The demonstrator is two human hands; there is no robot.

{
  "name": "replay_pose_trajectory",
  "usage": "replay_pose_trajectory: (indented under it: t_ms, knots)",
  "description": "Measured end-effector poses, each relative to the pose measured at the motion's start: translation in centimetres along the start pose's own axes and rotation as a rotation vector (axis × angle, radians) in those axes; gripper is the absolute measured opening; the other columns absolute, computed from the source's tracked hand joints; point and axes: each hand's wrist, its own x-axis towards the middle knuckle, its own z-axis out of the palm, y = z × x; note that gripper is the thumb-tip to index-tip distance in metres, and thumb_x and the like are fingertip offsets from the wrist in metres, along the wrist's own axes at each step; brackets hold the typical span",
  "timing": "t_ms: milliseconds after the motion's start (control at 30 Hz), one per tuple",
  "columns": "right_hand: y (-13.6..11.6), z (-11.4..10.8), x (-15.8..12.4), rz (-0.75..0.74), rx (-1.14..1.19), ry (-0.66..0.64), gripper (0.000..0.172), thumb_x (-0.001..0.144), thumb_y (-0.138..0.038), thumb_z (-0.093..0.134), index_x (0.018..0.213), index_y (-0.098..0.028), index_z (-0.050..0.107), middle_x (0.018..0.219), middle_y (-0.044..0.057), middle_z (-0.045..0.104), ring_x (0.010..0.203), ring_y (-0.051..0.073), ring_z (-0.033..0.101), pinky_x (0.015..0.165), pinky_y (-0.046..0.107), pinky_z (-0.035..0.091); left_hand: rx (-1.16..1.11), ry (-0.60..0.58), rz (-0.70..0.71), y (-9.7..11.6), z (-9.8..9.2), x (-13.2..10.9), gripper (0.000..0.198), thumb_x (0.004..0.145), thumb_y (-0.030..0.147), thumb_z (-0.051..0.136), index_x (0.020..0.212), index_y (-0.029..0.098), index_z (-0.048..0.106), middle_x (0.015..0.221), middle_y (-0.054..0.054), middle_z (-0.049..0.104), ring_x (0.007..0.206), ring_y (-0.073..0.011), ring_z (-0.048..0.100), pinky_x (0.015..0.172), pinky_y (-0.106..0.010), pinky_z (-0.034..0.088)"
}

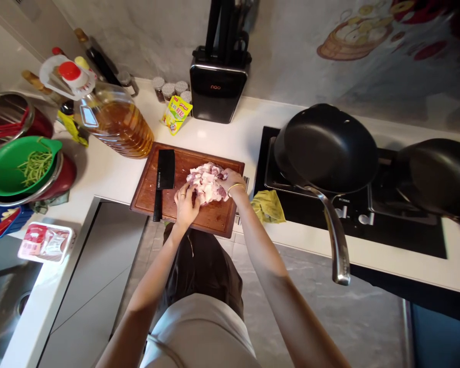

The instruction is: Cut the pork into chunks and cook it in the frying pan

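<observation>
A heap of chopped raw meat lies on the right half of a brown wooden cutting board. At the heap's lower left, my left hand presses in with curled fingers. From the right side, my right hand has its fingers closed around pieces at the edge. The two hands hold the meat between them, and some fingertips are hidden among the chunks. A black cleaver rests flat on the board's left part, its handle reaching over the front edge.
A large oil jug stands behind the board's left corner. Behind are a yellow packet and a knife block. To the right, a yellow cloth lies by the stove, where a wok sits with its handle jutting forward. A green colander is far left.
</observation>
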Motion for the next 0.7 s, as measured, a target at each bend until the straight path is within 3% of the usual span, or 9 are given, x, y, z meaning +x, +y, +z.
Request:
replay_pose_trajectory:
  t_ms: [200, 367, 533, 700]
  knots:
    - [0.2, 0.2, 0.5, -0.059, -0.005, -0.003, 0.021, 0.066, -0.031, 0.069, 0.083, -0.020, 0.064, 0.085, 0.005, 0.069, 0.075, 0.019, 0.061, 0.070, 0.029, 0.045, -0.063, 0.007, -0.052, -1.3, 0.4, -0.9, 0.045, 0.084, 0.022, 0.047, 0.129, 0.022, 0.047, 0.140, -0.010, 0.045, 0.130, -0.0237, 0.040, 0.107, -0.042, 0.030]
    - [1.1, 0.2, -0.7, -0.079, 0.114, 0.019, 0.010, 0.074, -0.026, 0.058, 0.080, -0.020, 0.063, 0.077, 0.000, 0.067, 0.069, 0.014, 0.060, 0.064, 0.024, 0.045, -0.123, 0.025, -0.049, -1.4, 0.3, 1.4, 0.047, 0.083, 0.022, 0.047, 0.130, 0.020, 0.046, 0.140, -0.010, 0.045, 0.129, -0.0227, 0.041, 0.108, -0.040, 0.030]
    - [0.9, 0.2, -1.2, -0.026, 0.096, 0.034, 0.019, 0.075, -0.026, 0.061, 0.094, -0.022, 0.064, 0.090, 0.000, 0.070, 0.079, 0.015, 0.063, 0.074, 0.026, 0.047, -0.027, -0.093, 0.172, 0.6, -0.2, 3.9, 0.048, 0.081, 0.023, 0.051, 0.129, 0.024, 0.052, 0.146, -0.007, 0.040, 0.135, -0.0277, 0.031, 0.113, -0.049, 0.017]
    - [0.2, 0.1, -0.9, -0.063, -0.016, -0.019, 0.027, 0.077, -0.028, 0.063, 0.103, -0.022, 0.064, 0.099, 0.003, 0.070, 0.086, 0.018, 0.063, 0.079, 0.028, 0.047, 0.037, -0.148, 0.342, 1.8, 0.1, 2.8, 0.037, 0.083, 0.020, 0.049, 0.118, 0.025, 0.061, 0.144, -0.007, 0.043, 0.141, -0.0277, 0.021, 0.114, -0.054, 0.009]
